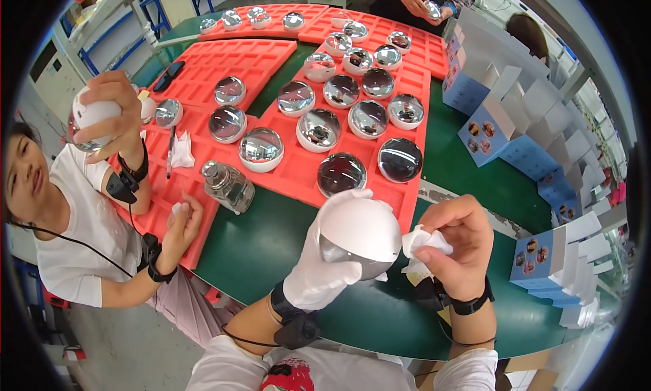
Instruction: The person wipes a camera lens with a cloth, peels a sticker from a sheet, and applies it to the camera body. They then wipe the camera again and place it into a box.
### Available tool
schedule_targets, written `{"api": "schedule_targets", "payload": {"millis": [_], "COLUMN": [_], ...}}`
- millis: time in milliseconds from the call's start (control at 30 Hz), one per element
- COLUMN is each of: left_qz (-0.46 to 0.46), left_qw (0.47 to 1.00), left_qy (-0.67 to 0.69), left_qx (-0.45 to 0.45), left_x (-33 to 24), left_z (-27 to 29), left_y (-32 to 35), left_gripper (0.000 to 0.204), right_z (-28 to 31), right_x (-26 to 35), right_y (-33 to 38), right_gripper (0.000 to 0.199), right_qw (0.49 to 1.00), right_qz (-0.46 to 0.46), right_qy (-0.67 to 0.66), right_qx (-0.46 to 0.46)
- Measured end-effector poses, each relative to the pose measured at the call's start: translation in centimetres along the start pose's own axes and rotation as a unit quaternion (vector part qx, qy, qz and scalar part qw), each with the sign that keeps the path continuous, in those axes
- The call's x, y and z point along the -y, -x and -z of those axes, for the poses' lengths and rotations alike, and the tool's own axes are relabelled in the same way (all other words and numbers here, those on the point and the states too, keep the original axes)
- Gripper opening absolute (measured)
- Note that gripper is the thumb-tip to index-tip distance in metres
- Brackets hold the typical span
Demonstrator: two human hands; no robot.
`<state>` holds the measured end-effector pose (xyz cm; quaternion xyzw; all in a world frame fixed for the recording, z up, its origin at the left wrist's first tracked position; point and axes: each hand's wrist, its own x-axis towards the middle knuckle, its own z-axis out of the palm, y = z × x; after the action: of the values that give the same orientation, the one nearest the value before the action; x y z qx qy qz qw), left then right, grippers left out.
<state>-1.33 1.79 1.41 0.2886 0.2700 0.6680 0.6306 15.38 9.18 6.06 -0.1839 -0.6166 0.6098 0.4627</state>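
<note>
My left hand [310, 277], in a white glove, is wrapped round a ball-shaped device [363, 227] with a white shell and a mirrored dome. Its white side faces up and the shiny part shows underneath, toward my thumb. Just right of it, my bare right hand [468, 245] pinches a crumpled white wipe [422, 240] between thumb and fingers; a small gap separates wipe and device. Closest beyond my hands, several more mirrored domes with white bases [341, 175] sit in a red compartment tray [271, 177].
A clear pump bottle [230, 186] stands left of my hands. Beside it lie a crumpled tissue [182, 150] and a pen [169, 153]. Blue-and-white boxes [542, 255] line the right. At left a co-worker's hand [119, 116] lifts a similar device; another person's hands [424, 3] hold one at the far end.
</note>
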Motion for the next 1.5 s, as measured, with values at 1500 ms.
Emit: {"api": "schedule_targets", "payload": {"millis": [1500], "left_qz": [-0.036], "left_qw": [0.997], "left_qy": [-0.064], "left_qx": [-0.016], "left_x": [1.4], "left_z": [0.3], "left_y": [0.9], "left_gripper": [0.077], "right_z": [-0.5], "right_x": [-0.9], "right_y": [0.0], "right_gripper": [0.031], "right_qw": [0.969], "right_qz": [-0.08], "right_qy": [0.167], "right_qx": [0.166]}}
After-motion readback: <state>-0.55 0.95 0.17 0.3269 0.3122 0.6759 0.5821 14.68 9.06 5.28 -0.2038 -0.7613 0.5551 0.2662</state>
